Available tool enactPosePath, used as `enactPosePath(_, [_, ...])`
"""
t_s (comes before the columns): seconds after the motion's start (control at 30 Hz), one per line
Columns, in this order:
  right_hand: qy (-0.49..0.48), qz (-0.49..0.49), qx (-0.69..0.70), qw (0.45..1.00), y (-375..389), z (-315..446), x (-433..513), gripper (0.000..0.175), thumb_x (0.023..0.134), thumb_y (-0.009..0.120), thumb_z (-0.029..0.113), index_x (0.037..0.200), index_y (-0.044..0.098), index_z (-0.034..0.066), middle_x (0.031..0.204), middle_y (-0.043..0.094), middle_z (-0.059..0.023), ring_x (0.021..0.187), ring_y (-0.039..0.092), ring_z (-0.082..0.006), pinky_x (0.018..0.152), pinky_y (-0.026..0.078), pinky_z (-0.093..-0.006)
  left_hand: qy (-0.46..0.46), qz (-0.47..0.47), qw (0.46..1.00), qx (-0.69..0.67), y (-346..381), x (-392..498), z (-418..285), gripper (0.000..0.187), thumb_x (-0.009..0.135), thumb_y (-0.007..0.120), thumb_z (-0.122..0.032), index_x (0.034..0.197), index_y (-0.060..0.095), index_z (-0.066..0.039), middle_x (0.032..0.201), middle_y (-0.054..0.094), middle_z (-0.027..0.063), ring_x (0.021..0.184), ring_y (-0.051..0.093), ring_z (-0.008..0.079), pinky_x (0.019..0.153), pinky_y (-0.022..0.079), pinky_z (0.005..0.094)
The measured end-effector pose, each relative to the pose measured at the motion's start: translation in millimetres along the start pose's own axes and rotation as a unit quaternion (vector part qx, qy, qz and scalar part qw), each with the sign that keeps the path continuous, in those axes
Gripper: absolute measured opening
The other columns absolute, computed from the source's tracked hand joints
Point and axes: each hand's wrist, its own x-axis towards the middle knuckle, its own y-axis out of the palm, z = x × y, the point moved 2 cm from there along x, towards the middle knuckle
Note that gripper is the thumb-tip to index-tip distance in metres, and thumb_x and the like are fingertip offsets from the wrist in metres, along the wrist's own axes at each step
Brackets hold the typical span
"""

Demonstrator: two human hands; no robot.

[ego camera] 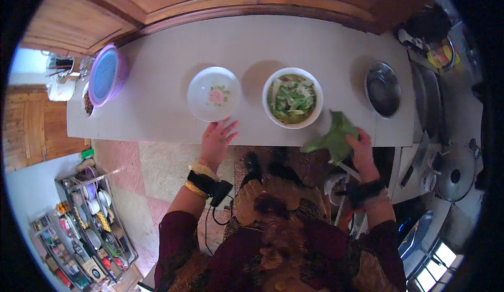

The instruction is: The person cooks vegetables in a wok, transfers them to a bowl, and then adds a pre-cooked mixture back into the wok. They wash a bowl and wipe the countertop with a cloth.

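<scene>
My left hand is at the near rim of a white plate with a pink flower print. Its fingers are apart, and a small green scrap sticks to it; whether it touches the rim I cannot tell. In my right hand, beyond the table's front edge, hangs a limp green cloth-like piece. Blur leaves open whether it is cloth or leaf. Between the hands stands a white bowl of chopped green vegetables in liquid.
A metal bowl is on the table at right. Stacked plastic baskets stand at the left end, partly over a dish. A cleaver-like knife and a round lid lie to the right. Shelving stands lower left.
</scene>
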Motion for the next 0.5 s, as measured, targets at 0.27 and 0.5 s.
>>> enactPosePath(0.27, [-0.136, -0.124, -0.065, 0.981, 16.4, 15.1, 45.8, 0.023, 0.075, 0.062, 0.008, 0.094, 0.050, 0.0032, 0.087, 0.054, -0.0023, 0.076, 0.049, -0.0094, 0.068, 0.042, -0.0241, -0.058, 0.023, 0.996, 0.060, 54.1, 12.5, -0.4, 0.052, 0.088, 0.044, -0.027, 0.132, 0.023, -0.007, 0.127, 0.040, 0.0110, 0.101, 0.052, 0.0254, 0.084, 0.040, 0.0370])
enactPosePath(0.5, [-0.152, -0.099, -0.090, 0.979, 68.6, -8.1, 29.0, 0.013, 0.079, 0.060, 0.010, 0.087, 0.053, 0.0024, 0.081, 0.053, -0.0018, 0.073, 0.048, -0.0095, 0.064, 0.041, -0.0248, -0.062, 0.113, 0.990, 0.058, 101.2, 11.1, 26.6, 0.058, 0.089, 0.043, -0.018, 0.137, 0.011, -0.017, 0.132, 0.031, 0.0036, 0.095, 0.052, 0.0154, 0.078, 0.042, 0.0303])
